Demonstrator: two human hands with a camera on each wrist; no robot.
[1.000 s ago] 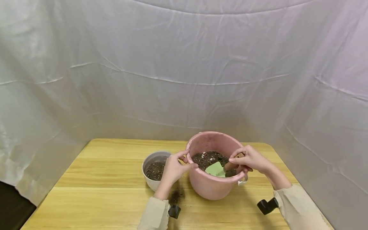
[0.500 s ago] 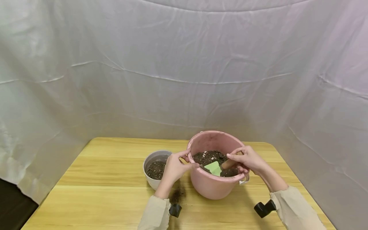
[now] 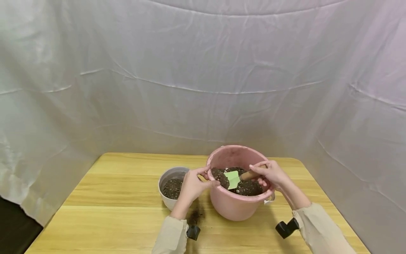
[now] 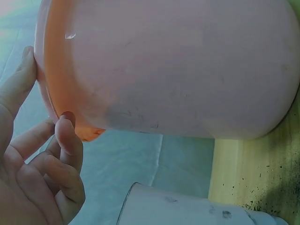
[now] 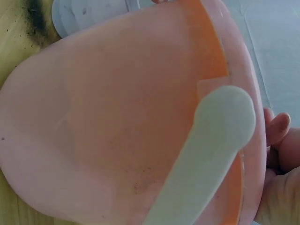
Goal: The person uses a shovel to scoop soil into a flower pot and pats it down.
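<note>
A pink bucket [image 3: 233,208] holding dark soil [image 3: 245,187] stands on the wooden table [image 3: 111,211]. My left hand [image 3: 193,185] grips the bucket's left rim, thumb on the edge. In the left wrist view the fingers [image 4: 65,154] curl by the pink bucket [image 4: 178,65] wall. My right hand [image 3: 269,174] holds the wooden handle of a small trowel with a green blade [image 3: 232,179] above the soil. The right wrist view shows the pink bucket [image 5: 117,131] wall and its white handle mount [image 5: 211,145], with my fingertips [image 5: 279,129] at the right edge.
A white pot [image 3: 169,203] with soil stands left of the bucket, touching my left hand's side. Spilled soil [image 3: 195,215] lies on the table in front of it. White cloth [image 3: 203,77] walls the back and sides. Black camera mounts sit on both wrists.
My right hand has lifted the trowel; the green blade rose out of the soil and moved slightly left. The left hand has kept its hold on the rim.
</note>
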